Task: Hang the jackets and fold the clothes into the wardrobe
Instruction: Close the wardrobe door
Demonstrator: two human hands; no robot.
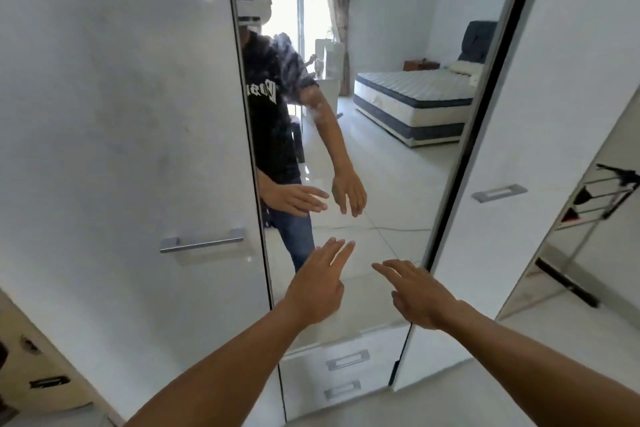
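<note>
A white wardrobe fills the view, with a glossy left door [121,114], a mirrored middle door [381,149] and a white right door [519,149]. My left hand [318,284] reaches toward the mirror with straight, spread fingers and holds nothing. My right hand [420,293] is stretched out beside it, fingers straight and empty, near the mirror's lower right edge. Both hands appear again as reflections in the mirror. No jackets or folded clothes are in sight.
A metal bar handle [202,241] sits on the left door and a recessed handle [498,192] on the right door. Two white drawers [346,374] lie below the mirror. A wooden drawer unit [41,367] stands at lower left. The mirror reflects a bed and a window.
</note>
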